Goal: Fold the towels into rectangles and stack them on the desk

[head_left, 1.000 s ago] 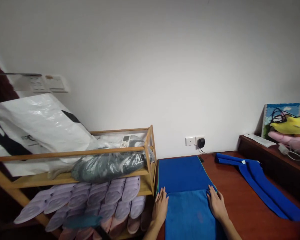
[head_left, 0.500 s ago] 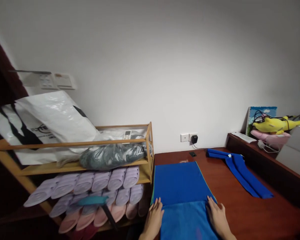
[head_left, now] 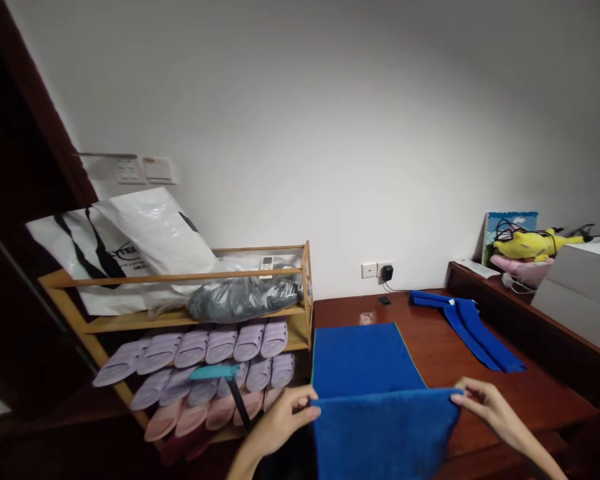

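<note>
A blue cloth with thin green edging lies flat on the reddish-brown table. Its nearer, lighter part is raised and hangs down between my hands. Pinched at the left corner of the raised edge, my left hand has thumb and fingers closed on the fabric. At the right corner, my right hand grips the same edge the same way. The edge is drawn fairly straight between them. Farther right lies a second blue cloth, folded into a narrow bent strip, touched by neither hand.
To the left stands a wooden shoe rack with lilac slippers, pink slippers, a white bag and a plastic-wrapped bundle. A raised ledge with a yellow plush toy borders the table's right side.
Both hands lay flat on the cloth's sides; now they pinch its fold edge at the corners and have lifted it toward me. The camera view has also shifted.
</note>
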The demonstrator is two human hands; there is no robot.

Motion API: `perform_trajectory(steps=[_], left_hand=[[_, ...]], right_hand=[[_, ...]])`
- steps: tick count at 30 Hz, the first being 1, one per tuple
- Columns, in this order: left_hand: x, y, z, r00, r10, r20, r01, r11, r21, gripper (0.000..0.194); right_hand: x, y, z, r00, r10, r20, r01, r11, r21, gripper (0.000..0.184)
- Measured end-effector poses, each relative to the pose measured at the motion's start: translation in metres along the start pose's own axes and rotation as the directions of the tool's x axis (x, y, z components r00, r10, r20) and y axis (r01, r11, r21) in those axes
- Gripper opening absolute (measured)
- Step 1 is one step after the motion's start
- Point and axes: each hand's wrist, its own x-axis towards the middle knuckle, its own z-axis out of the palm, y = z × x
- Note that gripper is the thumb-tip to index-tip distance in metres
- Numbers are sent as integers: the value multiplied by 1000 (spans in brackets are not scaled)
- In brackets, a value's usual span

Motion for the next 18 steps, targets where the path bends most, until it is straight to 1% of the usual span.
perform_trajectory(steps=[2, 4, 6, 8, 10, 12, 16, 18], left_hand=[[0, 23, -10, 997, 51, -61, -56, 994, -96, 28], [1, 39, -16, 982, 93, -162, -116, 984, -138, 27], [1, 49, -19, 955, 139, -261, -173, 978, -112, 25], [-1, 56, -21, 923, 185, -338, -217, 974, -61, 23], [-4, 61, -22, 895, 218, -390, -246, 969, -23, 23], [-8, 65, -23, 875, 236, -424, -264, 964, -8, 22], [-15, 69, -28, 861, 241, -448, -272, 962, -4, 22], [-15, 71, -29, 853, 201, -482, -249, 968, -37, 23]], right_hand=[[2, -25, -10, 993, -13, -121, 15, 1000, 21, 28], [6, -42, -14, 965, -18, -261, 34, 998, 58, 29], [10, -53, -14, 920, -15, -391, 60, 993, 103, 31], [13, -60, -12, 880, -17, -475, 90, 987, 132, 33], [13, -65, -10, 859, -31, -512, 118, 983, 138, 33], [12, -69, -9, 848, -57, -527, 140, 983, 119, 31], [9, -79, -11, 835, -182, -519, 219, 976, 12, 26], [9, -85, -13, 843, -211, -495, 224, 974, -32, 26]])
